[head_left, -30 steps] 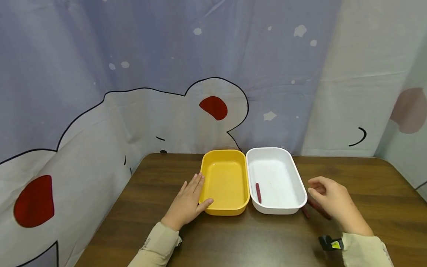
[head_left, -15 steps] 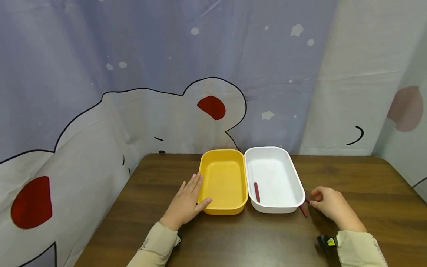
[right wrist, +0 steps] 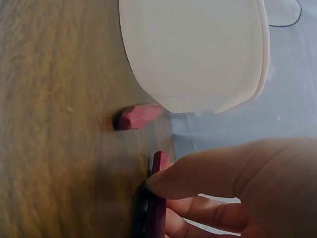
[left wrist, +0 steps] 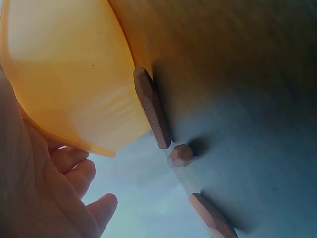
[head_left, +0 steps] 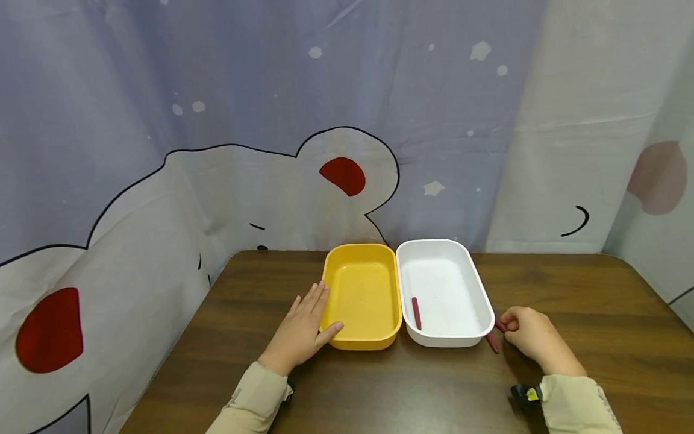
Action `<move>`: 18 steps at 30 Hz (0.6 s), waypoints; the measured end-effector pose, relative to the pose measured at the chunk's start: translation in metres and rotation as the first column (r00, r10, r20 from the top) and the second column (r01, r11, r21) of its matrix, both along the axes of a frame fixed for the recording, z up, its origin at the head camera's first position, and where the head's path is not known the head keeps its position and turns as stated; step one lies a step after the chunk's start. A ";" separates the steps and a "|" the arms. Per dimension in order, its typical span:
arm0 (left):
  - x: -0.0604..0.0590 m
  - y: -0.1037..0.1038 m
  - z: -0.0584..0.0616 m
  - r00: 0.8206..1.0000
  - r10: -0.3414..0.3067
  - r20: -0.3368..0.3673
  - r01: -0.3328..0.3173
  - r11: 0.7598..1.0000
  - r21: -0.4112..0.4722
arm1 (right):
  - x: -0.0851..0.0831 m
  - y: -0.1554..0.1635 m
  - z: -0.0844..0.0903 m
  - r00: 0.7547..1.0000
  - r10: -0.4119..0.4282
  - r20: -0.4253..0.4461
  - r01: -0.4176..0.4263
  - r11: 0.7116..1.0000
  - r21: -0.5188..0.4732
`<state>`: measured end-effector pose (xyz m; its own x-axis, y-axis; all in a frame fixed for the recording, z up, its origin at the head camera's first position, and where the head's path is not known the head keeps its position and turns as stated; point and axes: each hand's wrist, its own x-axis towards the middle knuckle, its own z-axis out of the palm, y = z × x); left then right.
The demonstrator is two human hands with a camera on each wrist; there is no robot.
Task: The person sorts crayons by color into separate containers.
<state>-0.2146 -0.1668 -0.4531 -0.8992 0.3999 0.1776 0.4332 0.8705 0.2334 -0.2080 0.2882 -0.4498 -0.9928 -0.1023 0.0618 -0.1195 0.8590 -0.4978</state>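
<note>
Stick [right wrist: 157, 215] pinched in right grip [head_left: 535, 339], lower right of head view; left grip [head_left: 297, 337] released, straight-fingered against yellow tray [head_left: 365, 304], lower centre; another stick [head_left: 416, 313] inside neighbouring white tray [head_left: 450, 295].

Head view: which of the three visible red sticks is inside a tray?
The red stick inside the white tray, near its left wall. The others are outside: one stick by the tray's near right corner, another stick pinched by the right hand.
</note>
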 end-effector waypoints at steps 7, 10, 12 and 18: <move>0.000 0.000 0.001 1.000 0.001 0.012 -0.001 1.000 0.003 | 0.000 0.003 0.001 1.000 -0.003 -0.001 0.003 0.999 -0.032; 0.000 0.000 0.002 1.000 0.001 0.012 -0.001 1.000 0.011 | 0.000 0.005 0.003 1.000 -0.010 0.022 0.011 0.998 -0.065; 0.001 0.000 0.002 1.000 0.002 0.014 -0.002 1.000 0.010 | 0.001 0.007 0.006 0.999 -0.020 0.040 0.023 0.996 -0.085; 0.001 0.001 0.003 1.000 -0.003 0.020 0.002 1.000 0.009 | 0.004 0.011 0.014 0.998 -0.030 0.062 0.041 0.983 -0.178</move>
